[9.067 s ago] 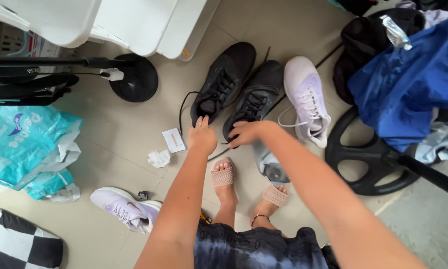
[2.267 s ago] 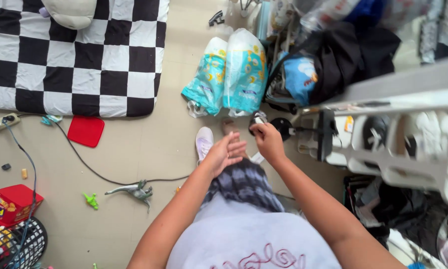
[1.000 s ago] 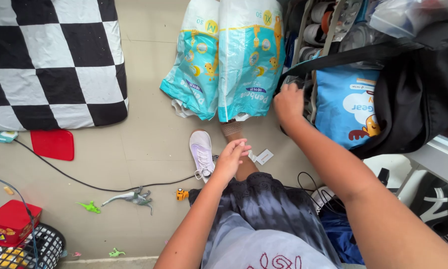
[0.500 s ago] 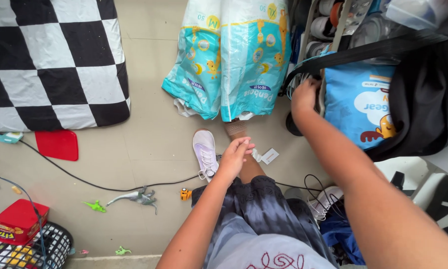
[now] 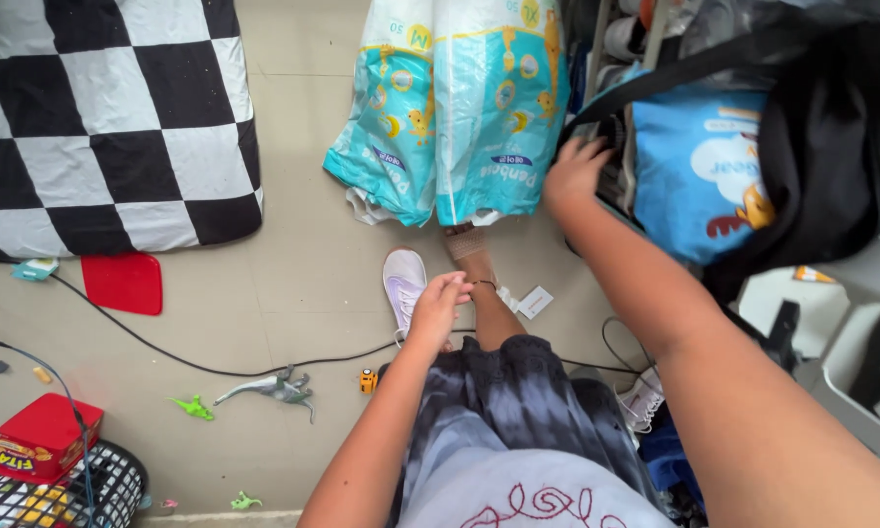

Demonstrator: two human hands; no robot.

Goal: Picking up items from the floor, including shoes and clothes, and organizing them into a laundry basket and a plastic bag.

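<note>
A person standing on a tiled floor (image 5: 293,264) is reaching out with the right hand (image 5: 572,174), fingers spread, its fingertips touching the dark edge of a black bag (image 5: 831,147) and a blue pack (image 5: 699,166) sitting at the far right. Whether that hand is gripping anything cannot be told. The left hand (image 5: 438,305) is hanging loosely curled in front of the person's dark patterned skirt (image 5: 518,401), fingers bent together and holding nothing visible, just above a lilac sneaker (image 5: 404,286) lying on the floor beside the person's sandalled foot (image 5: 467,244). A small white card (image 5: 535,301) is lying just right of that foot. Two teal diaper packs (image 5: 450,108) are leaning together at the far side, touching the foot's toe end. A black-and-white checkered mat (image 5: 108,108) is filling the far left, with a red square pad (image 5: 122,283) near its edge. A black cable (image 5: 196,364) is running across the floor past a grey toy dinosaur (image 5: 269,389) and a green one (image 5: 194,407). A red box (image 5: 39,450) is resting on a wire basket (image 5: 98,489) at the near left.
</note>
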